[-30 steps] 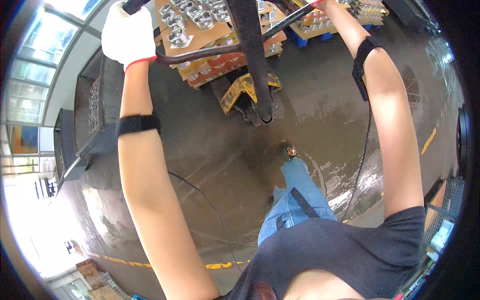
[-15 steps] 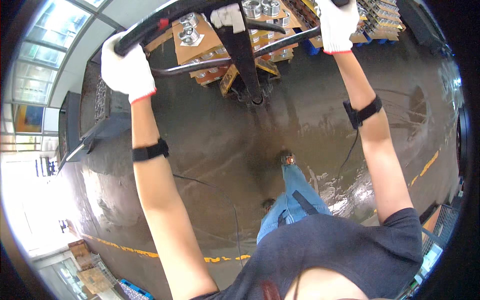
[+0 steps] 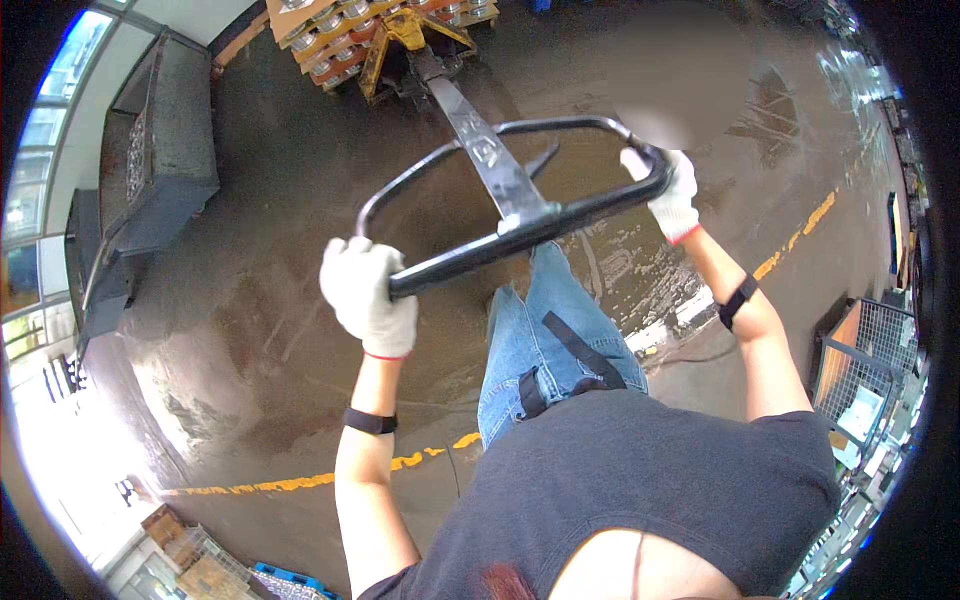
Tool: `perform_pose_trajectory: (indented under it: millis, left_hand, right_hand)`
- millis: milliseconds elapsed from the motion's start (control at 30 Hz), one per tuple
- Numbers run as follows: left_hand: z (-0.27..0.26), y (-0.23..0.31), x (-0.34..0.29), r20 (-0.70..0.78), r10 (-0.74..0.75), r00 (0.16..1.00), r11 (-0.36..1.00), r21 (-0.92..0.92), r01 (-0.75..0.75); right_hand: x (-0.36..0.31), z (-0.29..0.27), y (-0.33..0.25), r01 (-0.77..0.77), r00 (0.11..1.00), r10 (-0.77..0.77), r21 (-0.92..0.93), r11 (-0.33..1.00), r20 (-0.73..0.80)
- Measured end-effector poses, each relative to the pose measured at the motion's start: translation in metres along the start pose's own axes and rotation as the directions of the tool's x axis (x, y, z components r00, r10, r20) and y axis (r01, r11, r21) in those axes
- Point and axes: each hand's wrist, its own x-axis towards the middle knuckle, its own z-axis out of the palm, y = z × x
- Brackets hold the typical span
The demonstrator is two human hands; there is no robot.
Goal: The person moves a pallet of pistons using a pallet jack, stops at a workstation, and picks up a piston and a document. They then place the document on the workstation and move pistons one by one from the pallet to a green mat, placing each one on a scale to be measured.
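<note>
The black looped handle (image 3: 470, 252) of a pallet jack lies tilted in front of my waist. My left hand (image 3: 368, 295), in a white knit glove with a red cuff edge, is closed round its left corner. Round the right corner, my right hand (image 3: 678, 195) is closed in a matching glove. A small lever (image 3: 545, 160) sticks out inside the loop. From the handle, a dark shaft (image 3: 478, 135) runs away to the yellow jack frame (image 3: 405, 30). Stacked layers of shiny metal parts (image 3: 340, 50), parted by brown sheets, stand at the frame's far end.
A dark grey metal bin (image 3: 165, 150) stands on the left beside the windows. Wire cages (image 3: 870, 350) line the right side. A yellow line (image 3: 300, 482) crosses the wet-looking brown floor (image 3: 260, 330) behind me. A blue pallet (image 3: 290, 578) lies at the lower left.
The handle has come down and toward my body, with both hands still round it. The loaded stack has shifted toward the upper left of the view.
</note>
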Motion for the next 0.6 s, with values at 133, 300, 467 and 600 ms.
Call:
perform_pose_trajectory:
  millis: [133, 300, 467, 600]
  left_hand:
    - [0.017, 0.002, -0.079, 0.186, -0.148, 0.971, 0.986, 0.098, 0.132]
    - [0.008, -0.058, -0.198, 0.425, -0.251, 0.870, 0.953, 0.266, 0.145]
    - [0.021, -0.005, -0.296, 0.777, -0.403, 0.484, 0.914, 0.368, 0.171]
    - [0.015, 0.019, -0.261, 0.784, -0.472, 0.403, 0.876, 0.364, 0.318]
  right_hand:
    - [-0.048, 0.015, -0.070, 0.776, 0.510, -0.045, -0.438, 0.453, 0.859]
    - [-0.161, 0.136, -0.006, 0.810, 0.409, 0.255, -0.477, 0.341, 0.876]
    - [-0.280, 0.081, 0.029, 0.765, 0.272, 0.585, -0.541, 0.350, 0.764]
    - [-0.253, 0.082, -0.022, 0.746, 0.230, 0.612, -0.541, 0.388, 0.756]
